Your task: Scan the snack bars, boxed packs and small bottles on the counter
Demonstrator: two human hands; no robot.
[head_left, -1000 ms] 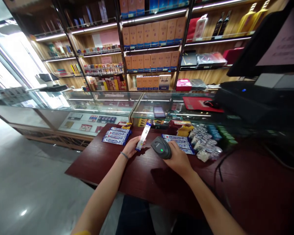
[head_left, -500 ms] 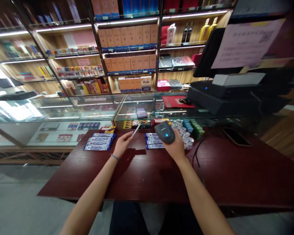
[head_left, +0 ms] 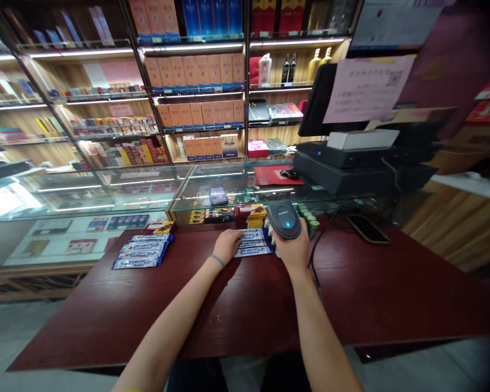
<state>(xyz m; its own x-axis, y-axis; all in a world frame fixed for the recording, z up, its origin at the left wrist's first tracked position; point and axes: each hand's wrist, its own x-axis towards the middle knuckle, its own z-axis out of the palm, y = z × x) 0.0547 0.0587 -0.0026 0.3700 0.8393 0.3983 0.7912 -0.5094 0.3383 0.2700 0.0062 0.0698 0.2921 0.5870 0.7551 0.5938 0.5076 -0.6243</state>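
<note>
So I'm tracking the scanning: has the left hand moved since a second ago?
Yes. The left hand has gone right and down onto the blue packets beside the scanner.

left hand (head_left: 227,243): resting palm-down on the blue bars (head_left: 253,243) lying in the middle of the dark red table (head_left: 371,294)
right hand (head_left: 291,251): wrapped around a black scanner (head_left: 285,220), blue light on
second pile (head_left: 141,251): more blue bars, off to the left
phone (head_left: 362,228): flat on the table, right side
behind: glass counter (head_left: 147,182), register (head_left: 351,163)
</note>
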